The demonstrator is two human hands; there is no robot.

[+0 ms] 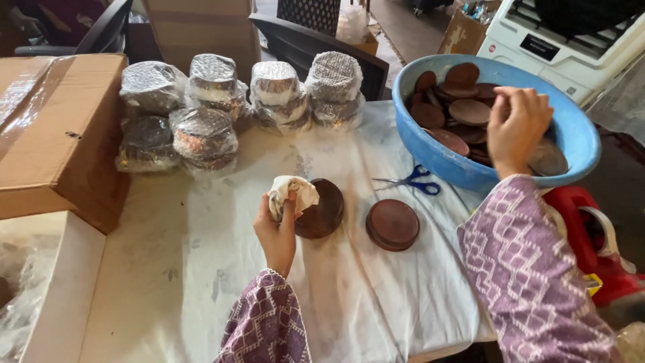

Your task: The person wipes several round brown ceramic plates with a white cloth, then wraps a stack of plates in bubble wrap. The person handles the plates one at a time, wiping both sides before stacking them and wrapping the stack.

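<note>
Where the table's far left edge sits, a big cardboard box [57,128] rests on the white cloth [201,269], w/ a white box edge [67,289] in front of it. Just right of the cardboard, approx. seven plastic-wrapped stacks [201,134] of round items stand in two rows, touching each other, near the back edge.

Mid-table, the left hand [277,232] is closed on a crumpled white rag [290,193] and a dark brown wooden disc [322,208]; disc is tilted up off the cloth, rag pressed against its left rim. Sleeve is purple w/ a white pattern. Just right, a second brown disc [393,224] lies flat on the cloth, apart from the held one. Behind it, blue-handled scissors [413,181] lie beside the base of a blue plastic bowl [578,128].

The bowl holds a pile of brown discs [463,111]. The right hand [517,124] is inside it, fingers curled down onto the pile; can't tell if it actually grips one. Below the bowl, far right, a red object [584,235] sits off the table edge.
</note>
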